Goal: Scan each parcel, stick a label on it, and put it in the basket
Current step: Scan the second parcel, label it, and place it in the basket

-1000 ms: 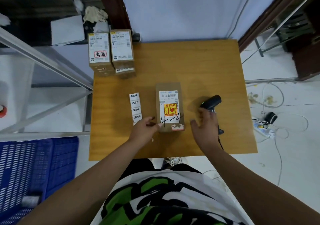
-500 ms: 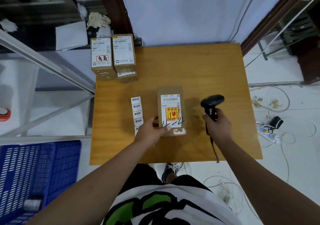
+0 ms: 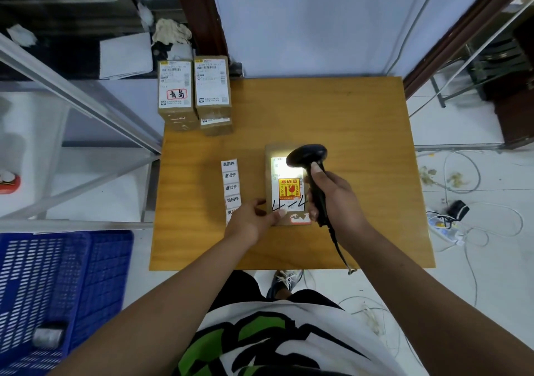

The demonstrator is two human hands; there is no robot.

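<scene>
On the floor, far left: a blue basket (image 3: 60, 283) sits low beside the table, with a small grey roll (image 3: 47, 337) inside it near the front.
Far left corner of the table: brown parcels (image 3: 194, 95) stand close together, touching, with white paper labels on top. One has red writing on it.
Table: a wooden table (image 3: 361, 121) fills the middle, and everything else for the job lies on it.
Label strip: a strip of white labels (image 3: 230, 182) lies flat, just left of the middle parcel. Its near end goes under the left hand.
Left hand: the left hand (image 3: 251, 222) rests on the near left corner of the middle parcel. The thumb presses on top and the fingers curl at the side, so it is closed on the parcel, holding it down.
Middle parcel: the middle parcel (image 3: 286, 205) lies flat in the middle of the table. It has a yellow and red sticker and black pen marks. A bright white light shines on its far end.
Scanner: a black scanner (image 3: 307, 156) hangs over the far end of the middle parcel, head pointing down at the bright spot. Its black cord (image 3: 341, 251) runs off the near edge of the table.
Right hand: the right hand (image 3: 335, 199) is closed tight around the scanner's handle, just right of the middle parcel.
</scene>
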